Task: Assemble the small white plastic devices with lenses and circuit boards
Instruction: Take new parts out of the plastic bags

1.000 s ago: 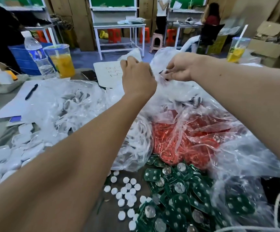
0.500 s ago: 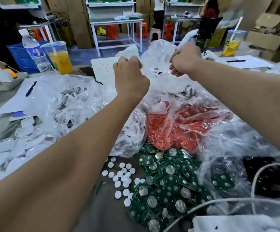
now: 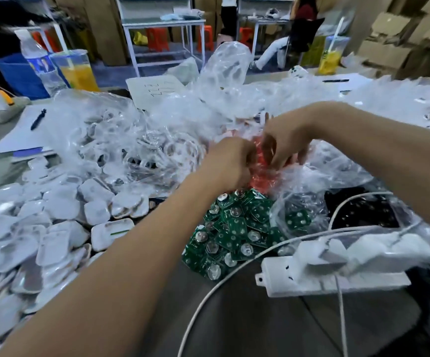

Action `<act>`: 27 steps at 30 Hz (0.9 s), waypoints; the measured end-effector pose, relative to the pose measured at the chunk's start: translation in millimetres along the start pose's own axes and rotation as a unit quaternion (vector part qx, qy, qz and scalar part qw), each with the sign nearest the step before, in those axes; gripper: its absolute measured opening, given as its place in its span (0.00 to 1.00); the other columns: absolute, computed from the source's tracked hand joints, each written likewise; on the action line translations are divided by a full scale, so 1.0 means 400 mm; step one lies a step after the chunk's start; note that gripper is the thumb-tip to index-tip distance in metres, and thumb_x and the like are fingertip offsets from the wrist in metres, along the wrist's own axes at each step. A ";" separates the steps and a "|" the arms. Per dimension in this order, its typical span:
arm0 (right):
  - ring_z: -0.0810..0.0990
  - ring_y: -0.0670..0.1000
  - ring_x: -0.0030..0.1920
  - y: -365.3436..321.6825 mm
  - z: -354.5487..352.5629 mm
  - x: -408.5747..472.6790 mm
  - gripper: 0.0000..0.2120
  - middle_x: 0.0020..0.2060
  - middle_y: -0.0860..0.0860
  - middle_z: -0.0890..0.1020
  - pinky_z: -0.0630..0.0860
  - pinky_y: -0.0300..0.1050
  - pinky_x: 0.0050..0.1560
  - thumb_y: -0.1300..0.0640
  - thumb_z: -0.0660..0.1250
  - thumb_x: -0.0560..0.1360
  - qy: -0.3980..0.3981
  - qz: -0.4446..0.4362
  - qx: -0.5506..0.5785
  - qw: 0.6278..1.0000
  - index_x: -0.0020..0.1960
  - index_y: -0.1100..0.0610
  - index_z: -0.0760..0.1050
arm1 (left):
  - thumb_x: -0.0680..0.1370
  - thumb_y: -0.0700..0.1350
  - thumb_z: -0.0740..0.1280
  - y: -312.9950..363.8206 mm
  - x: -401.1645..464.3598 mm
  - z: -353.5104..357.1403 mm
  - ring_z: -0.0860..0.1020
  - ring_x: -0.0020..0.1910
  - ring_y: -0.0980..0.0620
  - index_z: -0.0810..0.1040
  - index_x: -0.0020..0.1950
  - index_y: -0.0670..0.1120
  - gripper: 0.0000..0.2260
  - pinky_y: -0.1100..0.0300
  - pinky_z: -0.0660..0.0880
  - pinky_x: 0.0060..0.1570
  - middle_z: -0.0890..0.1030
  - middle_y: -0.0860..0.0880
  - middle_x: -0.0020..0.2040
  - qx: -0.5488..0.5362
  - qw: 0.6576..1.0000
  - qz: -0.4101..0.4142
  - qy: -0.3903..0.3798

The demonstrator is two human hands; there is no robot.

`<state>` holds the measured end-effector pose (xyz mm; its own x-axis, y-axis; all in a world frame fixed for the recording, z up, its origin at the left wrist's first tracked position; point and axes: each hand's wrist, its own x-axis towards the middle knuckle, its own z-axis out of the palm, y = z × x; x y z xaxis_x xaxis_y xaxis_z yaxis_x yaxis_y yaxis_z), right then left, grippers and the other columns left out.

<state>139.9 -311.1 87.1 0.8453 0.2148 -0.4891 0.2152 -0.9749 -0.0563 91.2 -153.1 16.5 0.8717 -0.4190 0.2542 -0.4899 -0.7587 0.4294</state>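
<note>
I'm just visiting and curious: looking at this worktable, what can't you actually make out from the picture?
All in the head view:
- Fingertips of the left hand and right hand: blurred and buried in clear plastic, so what they hold is unclear.
- Red parts: blurred behind the bag and hands, so their shape is unreadable.
- Note: writing too small and blurred to read.
- White shells: pile cut off by the left edge.
- Circuit boards: partly under the left forearm.

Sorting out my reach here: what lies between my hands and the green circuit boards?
Nothing visible. The circuit boards lie bare on the table just nearer than both hands. The left hand and right hand are at the plastic bag of red parts beyond them.
</note>
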 end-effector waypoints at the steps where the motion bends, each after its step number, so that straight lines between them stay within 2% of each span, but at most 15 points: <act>1: 0.86 0.51 0.36 0.003 0.012 0.001 0.01 0.39 0.54 0.87 0.80 0.39 0.32 0.61 0.76 0.76 0.018 -0.004 -0.009 1.000 0.47 0.56 0.84 | 0.75 0.37 0.68 0.001 -0.006 0.001 0.80 0.45 0.46 0.81 0.46 0.46 0.05 0.53 0.80 0.47 0.82 0.46 0.44 0.018 1.000 -0.004 -0.010; 3: 0.85 0.52 0.37 0.013 0.021 0.004 0.05 0.40 0.55 0.86 0.80 0.40 0.31 0.63 0.74 0.77 0.033 0.001 -0.018 0.999 0.43 0.56 0.83 | 0.75 0.35 0.67 0.004 -0.013 -0.004 0.80 0.46 0.46 0.82 0.49 0.45 0.08 0.50 0.80 0.51 0.83 0.46 0.45 0.041 0.999 -0.008 -0.030; 6: 0.86 0.56 0.36 0.035 0.011 0.001 0.07 0.40 0.60 0.86 0.83 0.46 0.32 0.66 0.71 0.78 0.061 0.023 0.016 0.998 0.43 0.62 0.84 | 0.74 0.35 0.69 0.013 -0.016 -0.014 0.80 0.46 0.47 0.82 0.47 0.47 0.08 0.49 0.81 0.51 0.82 0.48 0.44 0.055 0.997 -0.008 -0.047; 8: 0.86 0.56 0.32 0.047 0.005 0.006 0.10 0.35 0.60 0.86 0.84 0.47 0.31 0.69 0.66 0.79 0.098 0.026 0.038 0.994 0.43 0.64 0.84 | 0.74 0.36 0.70 0.013 -0.014 -0.011 0.79 0.45 0.48 0.81 0.47 0.47 0.07 0.49 0.82 0.49 0.82 0.48 0.43 0.052 0.997 -0.015 -0.050; 10: 0.84 0.52 0.26 0.058 0.011 0.018 0.15 0.29 0.55 0.85 0.80 0.43 0.27 0.72 0.61 0.79 0.106 0.024 0.041 0.993 0.45 0.61 0.86 | 0.75 0.37 0.70 0.010 -0.012 -0.002 0.79 0.43 0.49 0.81 0.48 0.46 0.06 0.49 0.82 0.49 0.81 0.48 0.42 0.047 0.997 -0.023 -0.050; 12: 0.83 0.47 0.27 0.058 0.025 0.023 0.15 0.31 0.50 0.86 0.78 0.40 0.28 0.69 0.65 0.80 0.089 0.009 0.019 0.996 0.50 0.53 0.87 | 0.75 0.37 0.69 0.007 -0.009 0.010 0.78 0.45 0.47 0.81 0.48 0.45 0.05 0.48 0.81 0.50 0.80 0.47 0.43 0.056 0.997 -0.027 -0.042; 14: 0.82 0.45 0.36 0.055 0.035 0.020 0.08 0.40 0.45 0.86 0.77 0.38 0.37 0.58 0.76 0.76 0.094 -0.016 -0.042 0.995 0.52 0.47 0.86 | 0.74 0.38 0.67 0.003 -0.007 0.021 0.76 0.48 0.45 0.80 0.47 0.45 0.04 0.47 0.79 0.52 0.78 0.46 0.45 0.066 0.997 -0.024 -0.025; 15: 0.81 0.44 0.39 0.056 0.037 0.022 0.07 0.42 0.45 0.86 0.75 0.36 0.39 0.57 0.78 0.75 0.110 -0.023 -0.060 0.992 0.51 0.48 0.87 | 0.74 0.39 0.67 0.000 -0.007 0.025 0.76 0.49 0.45 0.79 0.46 0.45 0.03 0.46 0.79 0.52 0.78 0.46 0.45 0.066 0.997 -0.022 -0.018; 16: 0.79 0.45 0.38 0.056 0.036 0.024 0.06 0.42 0.46 0.86 0.74 0.35 0.36 0.60 0.76 0.75 0.123 -0.031 -0.047 0.991 0.50 0.51 0.88 | 0.74 0.39 0.67 -0.005 -0.005 0.029 0.75 0.49 0.44 0.79 0.46 0.45 0.03 0.46 0.78 0.52 0.78 0.46 0.45 0.061 0.998 -0.020 -0.014; 18: 0.76 0.47 0.31 0.057 0.031 0.032 0.13 0.34 0.49 0.84 0.69 0.37 0.27 0.68 0.67 0.77 0.138 -0.033 0.008 0.990 0.46 0.57 0.88 | 0.74 0.39 0.67 -0.013 -0.005 0.034 0.76 0.48 0.45 0.80 0.45 0.44 0.03 0.47 0.78 0.51 0.78 0.46 0.45 0.044 0.999 -0.017 -0.005; 20: 0.71 0.46 0.24 0.049 0.028 0.036 0.13 0.28 0.51 0.78 0.67 0.39 0.24 0.65 0.63 0.79 0.136 -0.028 0.037 0.990 0.41 0.60 0.85 | 0.73 0.39 0.69 -0.018 -0.006 0.034 0.76 0.46 0.47 0.81 0.44 0.45 0.02 0.49 0.78 0.48 0.78 0.47 0.44 0.023 1.000 -0.014 0.012; 22: 0.72 0.49 0.27 0.029 0.023 0.033 0.14 0.29 0.52 0.76 0.70 0.43 0.30 0.56 0.67 0.80 0.132 -0.035 0.018 0.990 0.38 0.59 0.80 | 0.72 0.39 0.70 -0.020 -0.008 0.031 0.75 0.43 0.49 0.81 0.44 0.44 0.02 0.53 0.75 0.41 0.77 0.48 0.44 0.012 0.999 -0.016 0.030; 24: 0.76 0.53 0.35 0.006 0.020 0.025 0.16 0.34 0.53 0.80 0.72 0.48 0.39 0.48 0.71 0.79 0.125 -0.051 -0.042 0.990 0.41 0.60 0.81 | 0.72 0.38 0.71 -0.021 -0.014 0.025 0.74 0.43 0.51 0.82 0.45 0.44 0.04 0.59 0.68 0.36 0.76 0.49 0.46 -0.001 0.998 -0.025 0.051; 25: 0.79 0.55 0.38 -0.005 0.016 0.023 0.15 0.37 0.54 0.82 0.74 0.49 0.42 0.48 0.72 0.79 0.138 -0.057 -0.065 0.987 0.44 0.60 0.82 | 0.72 0.38 0.71 -0.021 -0.018 0.019 0.74 0.44 0.51 0.83 0.45 0.45 0.05 0.60 0.68 0.37 0.76 0.49 0.46 -0.011 0.997 -0.026 0.066; 27: 0.82 0.55 0.42 -0.025 0.004 0.025 0.10 0.41 0.55 0.85 0.79 0.51 0.46 0.53 0.69 0.81 0.187 -0.070 -0.064 0.978 0.47 0.59 0.83 | 0.72 0.37 0.72 -0.025 -0.032 0.003 0.76 0.45 0.50 0.83 0.46 0.46 0.06 0.58 0.73 0.40 0.78 0.49 0.47 -0.022 0.993 -0.026 0.109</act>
<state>145.4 -299.2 81.5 0.9176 0.3752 -0.1312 0.3808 -0.9244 0.0202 85.0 -140.6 8.1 0.8747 -0.2580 0.4103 -0.4485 -0.7519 0.4832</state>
